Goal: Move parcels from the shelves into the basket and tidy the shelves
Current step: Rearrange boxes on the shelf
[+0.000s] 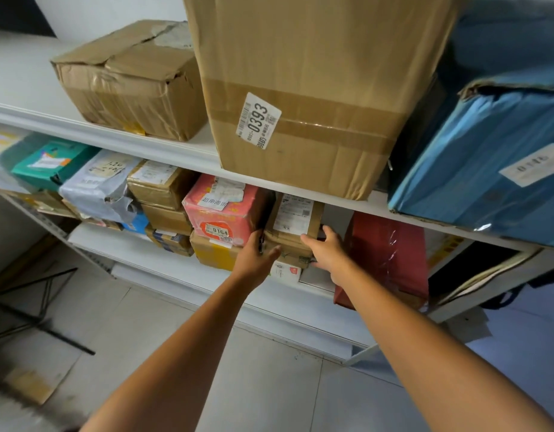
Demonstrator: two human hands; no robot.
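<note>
Brown parcel (pixel 293 226) grasped by left hand (pixel 257 254), right hand (pixel 327 252), between pink box (pixel 222 210), red bag (pixel 391 254)

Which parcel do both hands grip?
The brown box with the white label, between the pink box and red bag; left hand and right hand flank it.

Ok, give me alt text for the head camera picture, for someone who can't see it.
A person's left grip and right grip hold a small brown parcel by its sides, stacked on the lower shelf between a pink box and a red bag. A large carton labelled 0393 sits on the shelf above.
</note>
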